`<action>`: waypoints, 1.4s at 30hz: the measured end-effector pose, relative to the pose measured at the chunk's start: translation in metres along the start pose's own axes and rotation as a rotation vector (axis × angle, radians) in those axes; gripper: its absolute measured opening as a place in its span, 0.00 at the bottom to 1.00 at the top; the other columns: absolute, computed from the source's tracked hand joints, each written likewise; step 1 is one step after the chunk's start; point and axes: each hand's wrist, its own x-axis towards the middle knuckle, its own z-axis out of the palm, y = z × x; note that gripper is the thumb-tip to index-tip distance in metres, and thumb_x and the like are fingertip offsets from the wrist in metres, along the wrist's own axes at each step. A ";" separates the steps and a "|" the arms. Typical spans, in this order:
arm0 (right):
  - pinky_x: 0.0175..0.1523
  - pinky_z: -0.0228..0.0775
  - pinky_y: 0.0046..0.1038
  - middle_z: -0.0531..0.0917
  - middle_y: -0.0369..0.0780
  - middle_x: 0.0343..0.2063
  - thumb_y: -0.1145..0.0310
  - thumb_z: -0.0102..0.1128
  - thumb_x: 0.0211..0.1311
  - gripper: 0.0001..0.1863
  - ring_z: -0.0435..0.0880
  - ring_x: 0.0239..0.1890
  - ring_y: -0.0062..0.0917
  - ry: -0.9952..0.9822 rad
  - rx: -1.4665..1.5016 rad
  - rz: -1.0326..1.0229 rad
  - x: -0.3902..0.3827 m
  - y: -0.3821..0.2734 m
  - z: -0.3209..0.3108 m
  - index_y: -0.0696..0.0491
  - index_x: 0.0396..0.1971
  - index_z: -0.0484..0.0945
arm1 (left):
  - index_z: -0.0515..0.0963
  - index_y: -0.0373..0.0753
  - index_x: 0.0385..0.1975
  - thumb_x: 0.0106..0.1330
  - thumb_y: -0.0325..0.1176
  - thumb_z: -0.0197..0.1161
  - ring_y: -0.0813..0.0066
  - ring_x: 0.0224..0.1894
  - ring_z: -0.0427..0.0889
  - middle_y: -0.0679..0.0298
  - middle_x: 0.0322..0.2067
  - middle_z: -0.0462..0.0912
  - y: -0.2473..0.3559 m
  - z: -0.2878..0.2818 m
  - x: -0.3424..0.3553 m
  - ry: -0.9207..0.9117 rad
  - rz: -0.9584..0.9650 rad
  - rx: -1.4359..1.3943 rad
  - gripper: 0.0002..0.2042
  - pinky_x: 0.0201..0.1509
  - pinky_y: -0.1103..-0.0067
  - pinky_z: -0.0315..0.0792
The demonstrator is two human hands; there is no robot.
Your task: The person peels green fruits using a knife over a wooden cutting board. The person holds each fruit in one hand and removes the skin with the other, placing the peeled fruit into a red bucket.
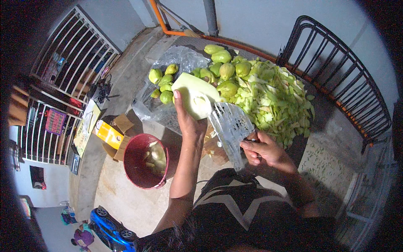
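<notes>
While the left hand (189, 119) holds up a pale green, peeled half fruit with a flat cut face (194, 95), its fingers are closed around the lower edge of the fruit and the thumb lies along the left side. The fruit is above the worktop, just in front of the heap of whole green fruits (218, 69). The right hand (263, 150) grips the handle of a wide metal cleaver with a wet, shiny blade (230, 126); its fingers are clenched around the handle. The blade points up toward the cut fruit and its upper corner is touching or almost touching the fruit; I cannot tell which.

Right of the whole fruits lies a big pile of light green peels and scraps (275, 98) on the dark round worktop (323, 109). Some whole fruits rest on a clear plastic bag (161, 80). Below to the left, a red round plastic bucket (140, 161) stands on the floor and holds pale cut pieces (155, 155). Beside it is a yellow cardboard box (109, 133).
</notes>
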 end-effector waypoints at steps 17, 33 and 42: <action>0.16 0.54 0.19 0.65 0.30 0.08 0.60 0.53 0.63 0.22 0.64 0.09 0.14 -0.054 0.078 -0.027 0.013 0.004 0.004 0.51 0.11 0.63 | 0.63 0.36 0.53 0.63 0.57 0.48 0.61 0.46 0.77 0.52 0.45 0.76 0.002 0.000 0.001 0.004 0.092 0.126 0.30 0.51 0.69 0.71; 0.17 0.56 0.18 0.73 0.32 0.16 0.71 0.58 0.60 0.08 0.64 0.13 0.11 0.408 -0.602 -0.511 0.016 0.008 0.030 0.59 0.33 0.70 | 0.61 0.41 0.57 0.63 0.58 0.49 0.48 0.48 0.74 0.49 0.47 0.73 -0.007 -0.011 0.010 -0.014 0.031 -0.191 0.30 0.53 0.62 0.69; 0.15 0.54 0.21 0.70 0.32 0.11 0.65 0.58 0.60 0.11 0.63 0.09 0.14 0.379 -0.477 -0.213 0.001 -0.012 0.013 0.57 0.32 0.71 | 0.62 0.38 0.56 0.62 0.57 0.49 0.54 0.50 0.74 0.51 0.47 0.73 -0.010 -0.015 0.011 -0.058 0.035 -0.127 0.31 0.55 0.63 0.68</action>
